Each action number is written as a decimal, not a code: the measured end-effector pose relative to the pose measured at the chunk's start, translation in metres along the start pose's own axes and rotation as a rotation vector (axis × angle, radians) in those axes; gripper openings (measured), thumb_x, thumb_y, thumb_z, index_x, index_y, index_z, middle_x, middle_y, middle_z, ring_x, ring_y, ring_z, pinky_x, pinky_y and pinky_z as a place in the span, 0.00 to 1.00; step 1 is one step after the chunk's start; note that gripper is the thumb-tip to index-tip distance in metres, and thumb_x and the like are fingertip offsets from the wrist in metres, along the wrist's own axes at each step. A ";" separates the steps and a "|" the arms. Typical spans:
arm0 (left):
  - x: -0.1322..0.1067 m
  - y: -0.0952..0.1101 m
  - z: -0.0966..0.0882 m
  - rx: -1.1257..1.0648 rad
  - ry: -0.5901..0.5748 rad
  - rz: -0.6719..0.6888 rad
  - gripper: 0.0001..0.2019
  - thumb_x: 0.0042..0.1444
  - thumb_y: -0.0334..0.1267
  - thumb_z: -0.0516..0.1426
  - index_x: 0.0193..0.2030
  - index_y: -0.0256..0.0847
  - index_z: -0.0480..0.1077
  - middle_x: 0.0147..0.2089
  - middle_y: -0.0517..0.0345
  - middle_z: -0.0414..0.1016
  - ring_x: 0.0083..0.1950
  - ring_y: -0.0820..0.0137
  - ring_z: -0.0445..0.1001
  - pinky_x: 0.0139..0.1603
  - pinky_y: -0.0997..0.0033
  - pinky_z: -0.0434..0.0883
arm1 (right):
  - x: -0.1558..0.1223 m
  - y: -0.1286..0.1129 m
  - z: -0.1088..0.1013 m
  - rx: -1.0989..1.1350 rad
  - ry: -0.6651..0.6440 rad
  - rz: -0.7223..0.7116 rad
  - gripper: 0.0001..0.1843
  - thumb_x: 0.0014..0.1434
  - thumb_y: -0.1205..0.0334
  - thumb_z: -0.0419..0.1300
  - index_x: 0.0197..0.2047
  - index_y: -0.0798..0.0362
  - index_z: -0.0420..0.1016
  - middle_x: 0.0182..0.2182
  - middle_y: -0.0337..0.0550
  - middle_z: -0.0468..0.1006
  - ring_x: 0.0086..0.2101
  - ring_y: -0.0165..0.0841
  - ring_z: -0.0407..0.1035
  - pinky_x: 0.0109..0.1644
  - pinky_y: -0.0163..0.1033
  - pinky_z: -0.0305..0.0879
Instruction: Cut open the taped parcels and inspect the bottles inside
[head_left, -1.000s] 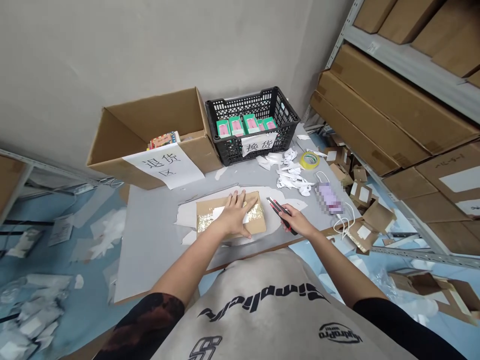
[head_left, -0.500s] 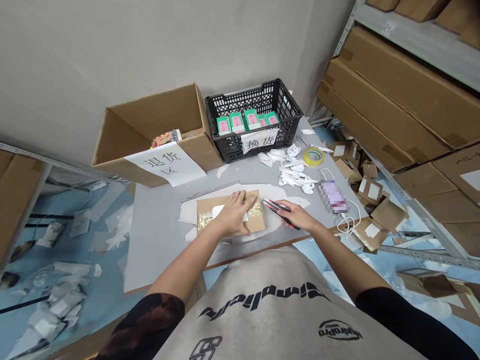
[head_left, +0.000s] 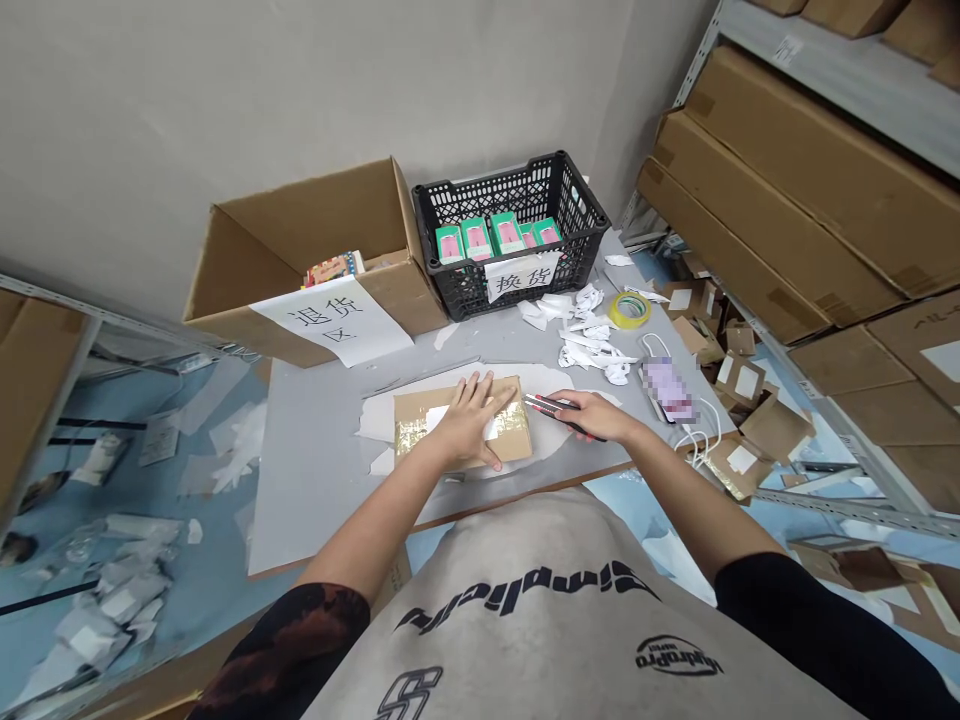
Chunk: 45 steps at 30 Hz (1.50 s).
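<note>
Pressing left hand [head_left: 469, 425], spread flat, on taped parcel [head_left: 414, 418], right hand [head_left: 600, 418] grip pinching box cutter [head_left: 547, 404], tip now nearer parcel.

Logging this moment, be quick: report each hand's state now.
Left hand: open, pressed flat on the small taped brown cardboard parcel.
Right hand: closed around the slim red-and-black utility knife.

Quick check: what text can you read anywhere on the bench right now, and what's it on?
"退货区": white sheet on the open cardboard box.
"换货": paper tag on the black crate.
Shirt print: upside down, not legible.
Green boxes, shelf cartons' labels, box cutter in right hand: too small.
</note>
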<state>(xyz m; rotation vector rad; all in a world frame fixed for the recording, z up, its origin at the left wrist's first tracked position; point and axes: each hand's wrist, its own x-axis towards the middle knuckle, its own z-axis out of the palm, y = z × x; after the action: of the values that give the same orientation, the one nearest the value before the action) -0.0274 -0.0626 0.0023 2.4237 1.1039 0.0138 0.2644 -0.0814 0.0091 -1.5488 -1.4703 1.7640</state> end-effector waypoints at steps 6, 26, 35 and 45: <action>0.004 -0.005 0.001 -0.020 -0.051 -0.024 0.70 0.25 0.64 0.69 0.74 0.46 0.40 0.76 0.42 0.23 0.74 0.39 0.25 0.69 0.41 0.28 | 0.009 -0.023 -0.019 -0.079 -0.104 0.064 0.26 0.50 0.57 0.67 0.54 0.46 0.78 0.13 0.31 0.69 0.12 0.26 0.60 0.14 0.29 0.53; 0.009 -0.012 -0.003 0.046 -0.105 -0.055 0.71 0.27 0.70 0.65 0.74 0.46 0.35 0.75 0.43 0.19 0.74 0.43 0.22 0.70 0.45 0.29 | -0.006 -0.030 -0.013 -0.402 -0.199 0.082 0.29 0.65 0.50 0.54 0.67 0.43 0.61 0.15 0.32 0.66 0.16 0.27 0.62 0.22 0.31 0.59; 0.008 -0.016 0.001 0.023 -0.062 -0.025 0.70 0.27 0.70 0.65 0.74 0.44 0.36 0.76 0.43 0.22 0.74 0.43 0.24 0.71 0.46 0.30 | -0.026 -0.014 0.002 -0.294 -0.173 0.037 0.29 0.64 0.50 0.54 0.67 0.45 0.63 0.15 0.31 0.65 0.15 0.26 0.60 0.21 0.32 0.59; 0.003 -0.016 -0.001 0.008 -0.041 -0.002 0.70 0.28 0.72 0.64 0.74 0.44 0.38 0.76 0.44 0.24 0.74 0.43 0.25 0.71 0.46 0.31 | -0.050 0.008 0.013 -0.234 -0.113 0.053 0.30 0.62 0.47 0.54 0.65 0.46 0.65 0.17 0.31 0.66 0.16 0.27 0.60 0.21 0.32 0.57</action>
<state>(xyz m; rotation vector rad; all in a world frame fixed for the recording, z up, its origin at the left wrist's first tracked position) -0.0371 -0.0514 -0.0040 2.4188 1.0902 -0.0409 0.2718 -0.1307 0.0252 -1.6362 -1.7594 1.7877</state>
